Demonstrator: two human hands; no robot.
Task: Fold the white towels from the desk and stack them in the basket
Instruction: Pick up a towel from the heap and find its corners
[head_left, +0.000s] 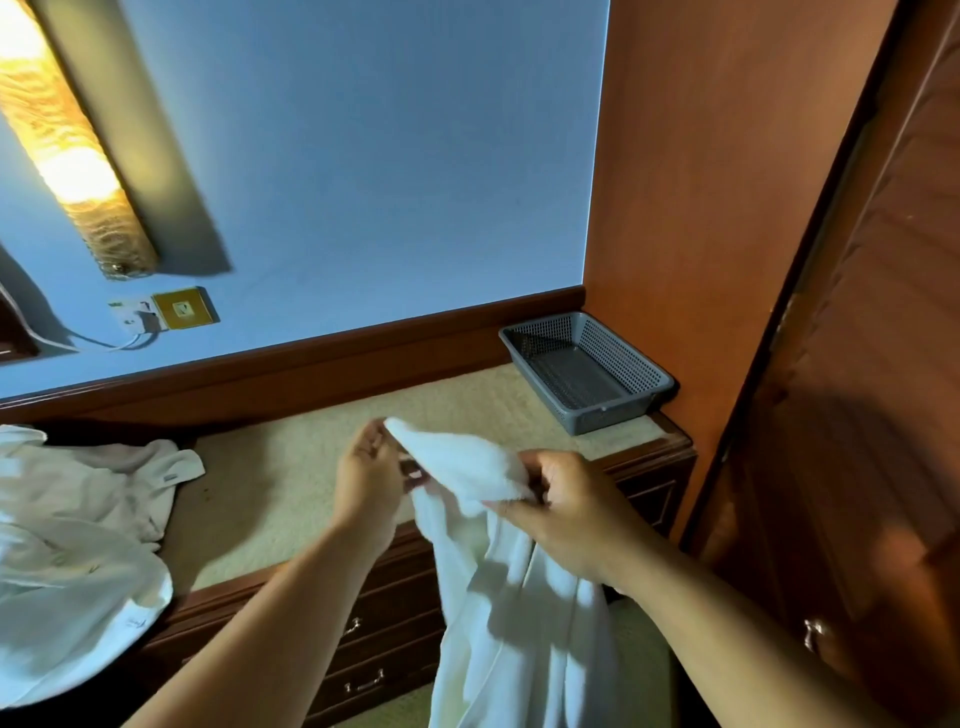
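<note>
my left hand (366, 473) pinches one top corner of a white towel (519, 597) between thumb and fingertips. my right hand (566, 514) grips the same top edge further along, fingers curled round the bunched cloth. both hands hold it up just below and left of the basket (605, 415) as i see it, near it but not touching. from the hands the towel hangs in loose folds, down past the front edge of the worktop (291, 493) and across the drawers (379, 649).

the basket is grey plastic mesh. it sits on the far right end of the worktop, in the corner, its bare mesh floor in plain view. well to the left of the basket, at the other end of the worktop, lies a rumpled pile (78, 545) of white towels, part of it drooping over the front edge.

behind and to the left of the basket, on the blue wall (389, 182), i see a brass socket (182, 309) with a white lead plugged in beside it. a lit lamp (67, 140) is mounted above that. to the right of the basket stands a brown wardrobe door (857, 364).
</note>
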